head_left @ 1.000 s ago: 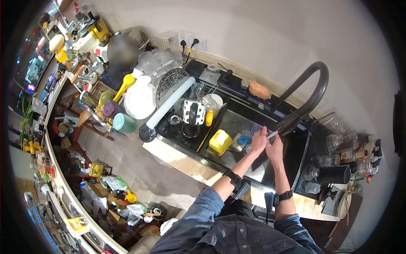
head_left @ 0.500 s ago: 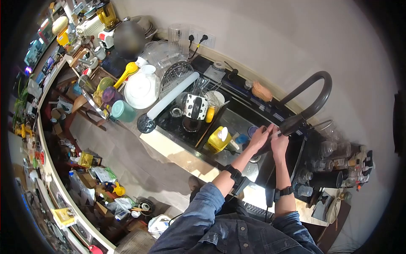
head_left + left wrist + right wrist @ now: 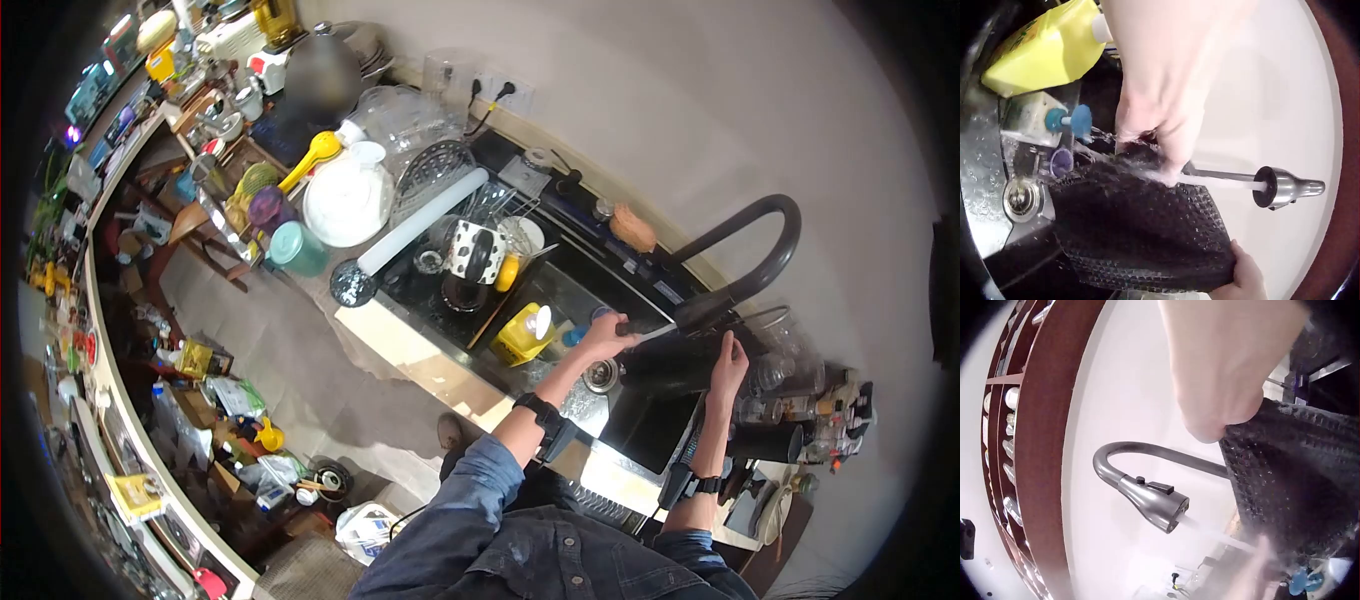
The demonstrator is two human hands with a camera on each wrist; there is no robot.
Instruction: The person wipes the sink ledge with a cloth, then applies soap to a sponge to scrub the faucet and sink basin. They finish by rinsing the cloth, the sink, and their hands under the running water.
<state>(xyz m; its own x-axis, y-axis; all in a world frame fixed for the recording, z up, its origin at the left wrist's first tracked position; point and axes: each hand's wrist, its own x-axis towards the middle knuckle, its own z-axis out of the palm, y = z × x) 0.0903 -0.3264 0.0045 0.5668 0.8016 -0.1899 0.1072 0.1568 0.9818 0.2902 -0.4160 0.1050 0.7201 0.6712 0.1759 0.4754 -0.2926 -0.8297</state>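
A black textured sheet, wet and stretched between both hands, hangs over the sink. My left hand pinches one end of it under the faucet; in the left wrist view the left hand has its fingers curled on the edge while water runs across it. My right hand grips the opposite corner, and in the right wrist view the right hand pinches the top corner of the black sheet. Water streams from the faucet head toward the left hand.
A yellow bottle, a clear bottle with a blue pump and a purple ring-shaped item stand in the sink near the drain. Left of it are a spotted mug and a white roll. Glass jars line the right side.
My hands were close together under the faucet; the right hand has moved away to the right, spreading the black sheet between them. The head view has shifted slightly.
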